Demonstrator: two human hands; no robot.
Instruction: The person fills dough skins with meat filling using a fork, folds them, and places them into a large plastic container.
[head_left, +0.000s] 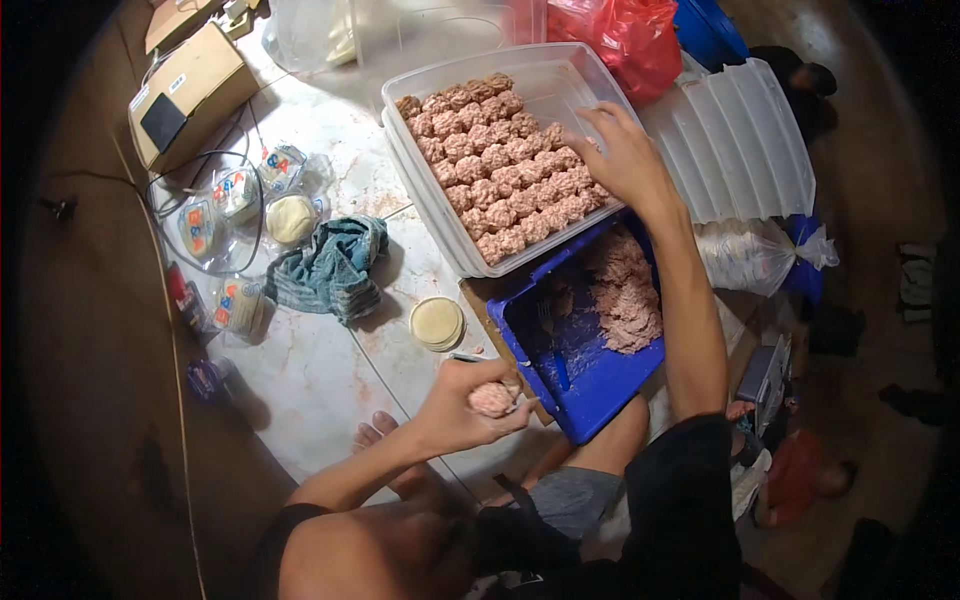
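Observation:
My left hand (469, 405) is curled around a ball of minced meat (492, 400), perhaps in a thin wrapper. A dark metallic end of a utensil (465, 358) shows beside its fingers. My right hand (619, 161) reaches over the right side of a clear plastic container (431, 244), its thumb and fingers apart at the end of a row. Tight rows of meat dumplings (506, 176) fill much of that container. Below it, a blue plastic tray (600, 397) contains minced meat (626, 300) and a fork with a blue handle (560, 367). A stack of round dough wrappers (437, 324) lies left of the tray.
A teal cloth (330, 270) and several packets of wrappers (236, 193) lie at left. A cardboard box (191, 97) stands behind them. Red plastic bag (622, 45), translucent ribbed lid (731, 142) and knotted plastic bag (750, 255) border the right. Another person (802, 476) is at lower right.

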